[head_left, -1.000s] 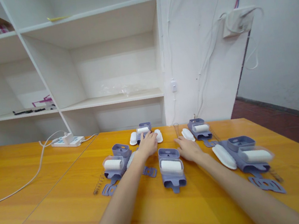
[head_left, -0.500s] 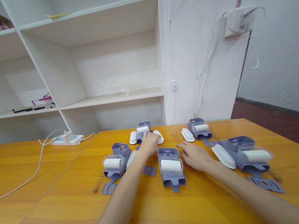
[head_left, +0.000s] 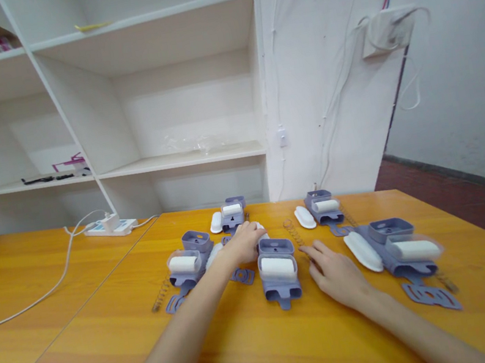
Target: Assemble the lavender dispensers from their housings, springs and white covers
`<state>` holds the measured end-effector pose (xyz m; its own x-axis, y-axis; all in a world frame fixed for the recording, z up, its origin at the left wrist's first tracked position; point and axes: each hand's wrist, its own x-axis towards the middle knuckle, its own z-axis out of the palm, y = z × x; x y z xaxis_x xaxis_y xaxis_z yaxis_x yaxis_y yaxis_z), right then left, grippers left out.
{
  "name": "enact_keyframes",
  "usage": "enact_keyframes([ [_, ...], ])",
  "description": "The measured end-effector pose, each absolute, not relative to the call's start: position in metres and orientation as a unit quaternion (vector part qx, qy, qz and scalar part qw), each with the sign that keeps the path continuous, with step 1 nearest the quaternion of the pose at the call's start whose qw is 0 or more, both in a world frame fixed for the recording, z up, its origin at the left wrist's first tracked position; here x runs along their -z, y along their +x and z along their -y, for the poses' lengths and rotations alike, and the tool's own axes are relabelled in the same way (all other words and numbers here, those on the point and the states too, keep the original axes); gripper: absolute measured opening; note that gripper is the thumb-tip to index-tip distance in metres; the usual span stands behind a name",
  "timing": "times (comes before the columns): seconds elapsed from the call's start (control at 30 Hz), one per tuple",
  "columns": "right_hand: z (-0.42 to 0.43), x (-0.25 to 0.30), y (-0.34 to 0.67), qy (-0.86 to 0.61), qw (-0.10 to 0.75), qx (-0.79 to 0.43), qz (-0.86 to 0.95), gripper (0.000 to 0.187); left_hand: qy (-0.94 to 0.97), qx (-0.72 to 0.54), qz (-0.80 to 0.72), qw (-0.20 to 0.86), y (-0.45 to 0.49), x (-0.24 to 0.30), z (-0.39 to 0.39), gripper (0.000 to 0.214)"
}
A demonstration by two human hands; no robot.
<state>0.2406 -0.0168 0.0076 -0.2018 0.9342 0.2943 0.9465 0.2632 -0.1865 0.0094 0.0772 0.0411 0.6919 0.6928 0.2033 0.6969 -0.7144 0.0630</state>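
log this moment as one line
left hand: at white piece | right hand: at coil spring | grips: unclear | purple-grey holder: between hands

Left hand [head_left: 244, 244] and white piece [head_left: 260, 226], right hand [head_left: 336, 272] and wire spring [head_left: 292, 232] — all 4 now closer in

Shows a slim, bare left forearm [head_left: 179, 334] and matching right forearm [head_left: 408, 321], each tapering smoothly from near to far. Ends farther off in a bare left hand [head_left: 248, 242] and right hand [head_left: 339, 274], slender-fingered.
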Motion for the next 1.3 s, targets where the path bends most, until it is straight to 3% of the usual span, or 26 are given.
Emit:
enact_keyframes([
  [0.13, 0.02, -0.005, 0.239, -0.611, 0.184, 0.028, 0.769, 0.038, -0.924, 0.115, 0.366, 0.006, 0.005, -0.04, -0.07, 0.036],
  [0.47, 0.022, -0.002, 0.238, -0.61, 0.205, 0.048, 0.764, 0.036, -0.928, 0.129, 0.349, -0.024, -0.012, -0.037, -0.048, 0.048],
  [0.77, 0.025, -0.003, 0.238, -0.616, 0.217, 0.047, 0.755, 0.035, -0.929, 0.154, 0.331, -0.052, -0.008, -0.044, -0.008, 0.044],
  [1.07, 0.038, -0.001, 0.24, -0.627, 0.212, 0.023, 0.749, 0.033, -0.902, 0.177, 0.392, -0.037, 0.004, -0.038, 0.015, 0.043],
  [1.3, 0.041, -0.002, 0.24, -0.64, 0.214, 0.062, 0.735, 0.03, -0.884, 0.204, 0.42, 0.015, 0.004, -0.029, 0.015, 0.03],
])
